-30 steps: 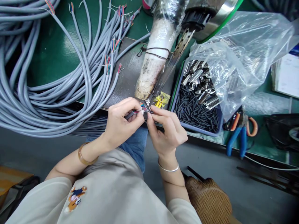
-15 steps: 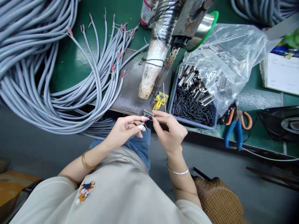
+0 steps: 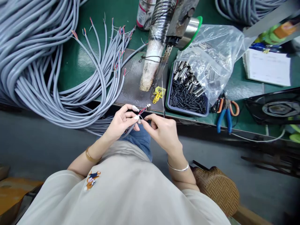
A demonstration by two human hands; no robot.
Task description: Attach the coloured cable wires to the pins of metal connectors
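Observation:
My left hand (image 3: 123, 123) is closed round the end of a grey cable (image 3: 128, 130), just below where its coloured wires fan out. Those wires (image 3: 142, 111) lead up to a small metal-edged connector (image 3: 148, 107), which stands free above the fingertips. Thumb and forefinger of my right hand (image 3: 162, 129) are pinched at a thin pale wire (image 3: 141, 117) beside the cable end. Both hands are just in front of the bench edge. Exactly how the right fingertips grip the wire is too small to make out.
A soldering stand (image 3: 156, 59) with a solder spool (image 3: 191, 32) rises over a dark plate (image 3: 126, 87). Grey cables (image 3: 89, 115) lie left. A blue tray (image 3: 187, 112) holds connectors and black sleeves under a plastic bag (image 3: 217, 50). Pliers (image 3: 225, 117) lie right, and a woven stool (image 3: 217, 190) stands below.
My right hand has left the connector and moved down to the pale wire by the cable end. The connector has turned in my left hand's hold. The camera view has shifted a little.

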